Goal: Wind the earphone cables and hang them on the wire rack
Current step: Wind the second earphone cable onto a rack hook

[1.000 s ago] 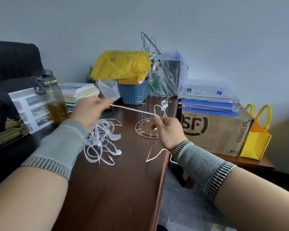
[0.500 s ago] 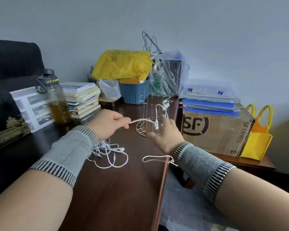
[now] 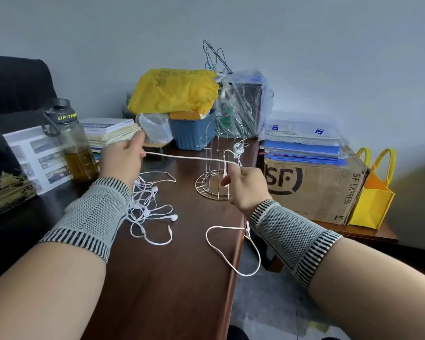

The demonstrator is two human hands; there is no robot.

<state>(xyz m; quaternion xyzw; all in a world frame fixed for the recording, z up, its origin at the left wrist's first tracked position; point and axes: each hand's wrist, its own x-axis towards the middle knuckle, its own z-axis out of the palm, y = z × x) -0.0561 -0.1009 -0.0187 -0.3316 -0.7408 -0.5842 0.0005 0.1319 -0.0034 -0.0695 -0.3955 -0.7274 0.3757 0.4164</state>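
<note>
- A white earphone cable (image 3: 187, 157) is stretched taut above the dark brown wooden surface (image 3: 157, 278), between the two hands.
- The left hand (image 3: 122, 160) pinches one end of it, its grip pressed together on the cord.
- The right hand (image 3: 247, 186) pinches the other end near the surface's right edge; slack cable loops down over that edge.
- A gold wire rack (image 3: 219, 168) stands just behind the right hand, with a wound white cable bundle (image 3: 238, 148) hanging on it.
- A tangled pile of white earphones (image 3: 150, 204) lies beside the left wrist.
</note>
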